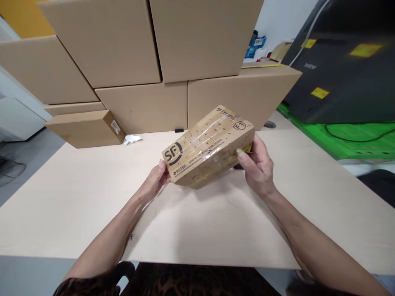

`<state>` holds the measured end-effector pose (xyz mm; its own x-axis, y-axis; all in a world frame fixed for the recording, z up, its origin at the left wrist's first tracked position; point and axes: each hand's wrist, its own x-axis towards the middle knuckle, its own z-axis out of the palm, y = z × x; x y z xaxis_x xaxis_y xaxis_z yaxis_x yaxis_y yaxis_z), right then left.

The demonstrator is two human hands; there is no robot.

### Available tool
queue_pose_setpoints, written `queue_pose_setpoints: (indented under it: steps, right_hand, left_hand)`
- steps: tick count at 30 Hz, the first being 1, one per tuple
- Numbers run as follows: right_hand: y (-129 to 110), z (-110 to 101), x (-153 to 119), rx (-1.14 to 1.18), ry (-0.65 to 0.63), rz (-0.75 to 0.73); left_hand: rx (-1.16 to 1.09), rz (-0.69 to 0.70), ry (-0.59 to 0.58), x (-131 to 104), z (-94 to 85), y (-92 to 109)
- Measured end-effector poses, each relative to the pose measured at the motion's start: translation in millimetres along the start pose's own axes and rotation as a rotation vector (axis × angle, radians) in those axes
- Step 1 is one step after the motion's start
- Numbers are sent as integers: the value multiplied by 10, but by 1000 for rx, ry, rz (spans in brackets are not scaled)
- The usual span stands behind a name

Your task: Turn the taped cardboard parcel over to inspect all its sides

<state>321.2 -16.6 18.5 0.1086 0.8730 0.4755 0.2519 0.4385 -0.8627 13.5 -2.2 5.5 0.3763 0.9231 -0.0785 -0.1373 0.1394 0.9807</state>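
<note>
Cardboard parcel, small, brown, taped and printed with black courier markings (209, 146), is held tilted just above the pale wooden table (77, 205). Left hand (155, 181) grips its near-left end, fingers curled; right hand (257, 164) clasps its right end. Behind, large plain cardboard cartons (142, 61) stand stacked.

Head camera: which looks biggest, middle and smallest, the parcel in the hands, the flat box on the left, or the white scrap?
1. Parcel, though it is nearer the camera.
2. Flat box, close in size.
3. White scrap.
</note>
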Motion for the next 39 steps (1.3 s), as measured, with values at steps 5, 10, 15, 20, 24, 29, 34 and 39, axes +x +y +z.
queue_pose_setpoints:
  steps: [5, 10, 15, 20, 24, 29, 34, 39]
  right_hand:
    - [218, 77, 51, 161, 6, 168]
    - [318, 141, -14, 182, -90, 260]
    - [215, 98, -9, 161, -36, 162]
    - [108, 18, 19, 240, 18, 38]
    - [115, 33, -6, 189, 11, -24]
    - [199, 88, 63, 202, 173, 136]
    - [223, 15, 183, 388, 285, 253]
    - [146, -36, 209, 555, 274, 340]
  left_hand:
    - [304, 111, -7, -37, -60, -20]
    - [558, 236, 112, 0, -54, 0]
    - [292, 158, 105, 2, 12, 33]
    - [46, -87, 168, 67, -72, -28]
    - [22, -270, 11, 117, -178, -66]
    - [142, -131, -18, 59, -154, 12]
    - [358, 104, 42, -12, -106, 31]
    - [629, 491, 192, -26, -197, -16]
